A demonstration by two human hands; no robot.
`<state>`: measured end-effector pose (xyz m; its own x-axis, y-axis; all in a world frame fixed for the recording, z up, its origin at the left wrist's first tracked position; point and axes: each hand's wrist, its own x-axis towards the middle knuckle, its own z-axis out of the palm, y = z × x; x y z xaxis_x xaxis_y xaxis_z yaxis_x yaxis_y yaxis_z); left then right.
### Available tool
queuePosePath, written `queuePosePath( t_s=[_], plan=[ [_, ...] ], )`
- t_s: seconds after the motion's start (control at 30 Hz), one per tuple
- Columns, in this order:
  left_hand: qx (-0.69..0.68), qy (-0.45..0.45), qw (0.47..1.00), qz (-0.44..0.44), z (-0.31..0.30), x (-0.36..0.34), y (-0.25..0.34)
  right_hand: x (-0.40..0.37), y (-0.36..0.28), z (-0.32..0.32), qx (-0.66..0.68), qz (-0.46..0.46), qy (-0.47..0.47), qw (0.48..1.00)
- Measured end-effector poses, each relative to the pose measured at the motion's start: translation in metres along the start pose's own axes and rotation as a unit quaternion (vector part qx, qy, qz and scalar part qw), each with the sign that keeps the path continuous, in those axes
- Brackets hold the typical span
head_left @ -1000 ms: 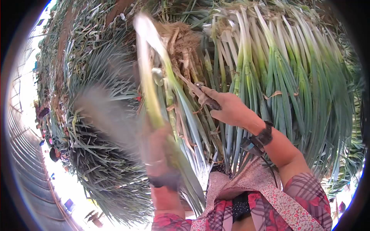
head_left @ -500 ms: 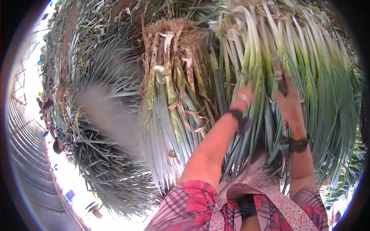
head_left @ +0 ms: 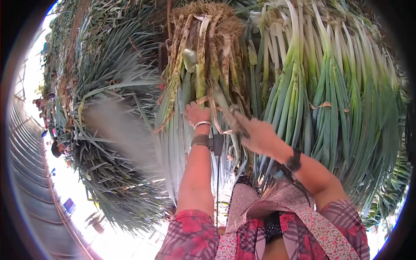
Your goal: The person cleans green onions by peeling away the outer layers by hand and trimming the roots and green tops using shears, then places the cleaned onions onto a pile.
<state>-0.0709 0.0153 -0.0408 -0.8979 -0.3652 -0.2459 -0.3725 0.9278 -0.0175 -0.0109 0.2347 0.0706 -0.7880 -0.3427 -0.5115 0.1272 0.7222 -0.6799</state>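
Untrimmed green onions (head_left: 200,80) with brown, spotted stalks and matted roots (head_left: 206,15) lie in front of me, roots at the far end. My left hand (head_left: 198,113) is closed around part of a stalk in this bundle, its fingertips partly hidden. Just to the right, my right hand (head_left: 260,135) reaches in over the leaves, its dark-stained fingers stretched out and a little blurred beside the same stalks. Cleaned green onions (head_left: 294,82) with white and bright green stems are spread on the right, away from both hands.
A large pile of leafy green onions (head_left: 117,173) rises on the left, partly covered by a hazy smear. Beyond it runs a curved, ribbed wall (head_left: 30,182). A patterned apron (head_left: 277,199) covers my lap near the leaf tips.
Both hands have moved left, from the cleaned green onions to the brown-stalked bundle. The cleaned ones now lie uncovered on the right. My view has shifted slightly.
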Motion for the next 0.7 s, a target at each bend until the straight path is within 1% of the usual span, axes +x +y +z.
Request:
queuePosePath(
  t_s=[0.03,0.07,0.1,0.17,0.2,0.23,0.3,0.33,0.37,0.43,0.47,0.53,0.57,0.63,0.7],
  plan=[
    [-0.004,-0.003,1.0,-0.001,0.0,-0.001,-0.003,-0.008,-0.007,0.007,0.016,-0.01,-0.024,1.0],
    [-0.043,-0.033,0.999,0.0,-0.001,-0.003,-0.006,-0.014,-0.011,0.011,0.032,-0.02,-0.048,0.998],
    [-0.083,-0.062,0.995,0.001,-0.005,-0.006,-0.006,-0.014,-0.011,0.013,0.028,-0.018,-0.049,0.998],
    [-0.1,-0.069,0.993,0.01,-0.015,-0.024,-0.006,-0.01,-0.008,0.014,0.046,-0.005,0.036,0.998],
    [-0.111,-0.071,0.991,0.018,-0.022,-0.032,-0.006,-0.015,-0.015,0.006,0.042,0.006,0.022,0.999],
    [-0.115,-0.069,0.991,0.019,-0.024,-0.037,-0.007,-0.021,-0.02,0.005,0.039,0.005,0.025,0.999],
    [-0.188,-0.004,0.982,0.025,-0.025,-0.054,-0.013,-0.038,-0.029,0.012,0.028,-0.012,-0.018,0.999],
    [-0.179,-0.025,0.983,0.021,-0.024,-0.058,-0.014,-0.036,-0.028,0.017,0.035,-0.016,-0.01,0.999],
    [-0.183,-0.023,0.983,0.022,-0.022,-0.062,-0.014,-0.03,-0.027,0.019,0.03,-0.016,-0.007,0.999],
    [-0.176,-0.023,0.984,0.03,-0.013,-0.065,-0.013,-0.012,-0.025,0.019,0.021,-0.012,0.069,0.997],
    [-0.169,-0.012,0.985,0.03,-0.009,-0.067,-0.015,-0.003,-0.025,0.017,0.02,-0.014,0.072,0.997],
    [-0.158,-0.015,0.987,0.017,0.002,-0.069,-0.02,0.013,-0.023,0.013,-0.007,-0.012,0.11,0.994],
    [-0.146,-0.019,0.989,0.003,0.007,-0.071,-0.023,0.019,-0.023,0.011,-0.007,-0.012,0.109,0.994],
    [-0.151,-0.002,0.988,0.005,0.007,-0.075,-0.026,0.031,-0.022,0.003,-0.025,-0.007,0.113,0.993],
    [-0.119,-0.016,0.993,-0.006,0.006,-0.079,-0.026,0.046,-0.015,0.002,-0.03,-0.01,0.126,0.992]
  ],
)
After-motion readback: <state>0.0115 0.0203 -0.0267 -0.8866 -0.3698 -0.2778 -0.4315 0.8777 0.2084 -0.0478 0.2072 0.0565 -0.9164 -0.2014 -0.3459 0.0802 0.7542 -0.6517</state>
